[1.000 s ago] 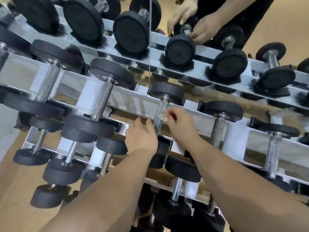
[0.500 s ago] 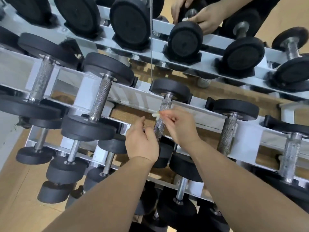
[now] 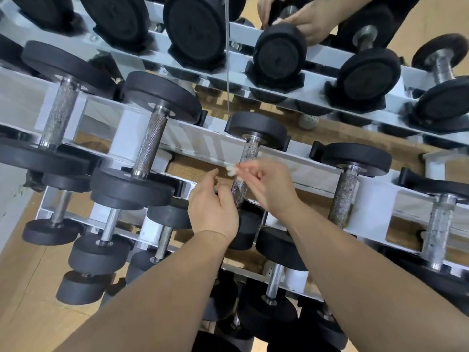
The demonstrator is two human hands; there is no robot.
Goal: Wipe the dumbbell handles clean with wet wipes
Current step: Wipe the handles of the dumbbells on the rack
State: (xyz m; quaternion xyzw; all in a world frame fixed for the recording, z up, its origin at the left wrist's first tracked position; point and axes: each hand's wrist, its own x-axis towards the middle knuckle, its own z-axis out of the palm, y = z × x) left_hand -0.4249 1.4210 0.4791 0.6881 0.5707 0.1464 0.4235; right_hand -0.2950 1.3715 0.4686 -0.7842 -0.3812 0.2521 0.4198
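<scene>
Wiping step. My right hand (image 3: 269, 189) pinches the small white wet wipe (image 3: 231, 170) at the knurled steel dumbbell handle (image 3: 250, 152), on the white metal rack's (image 3: 208, 138) middle rail. My left hand (image 3: 213, 209) is relaxed and empty. Next, I judge: stroke down the handle.

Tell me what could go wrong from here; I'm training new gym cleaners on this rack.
The small white wet wipe is only pinched by the right hand at its fingertips, so the knurled steel dumbbell handle could snag it or pull it loose. The left hand sits beside that handle's lower end; if the dumbbell shifts on the white metal rack, its fingers might get pinched.
</scene>
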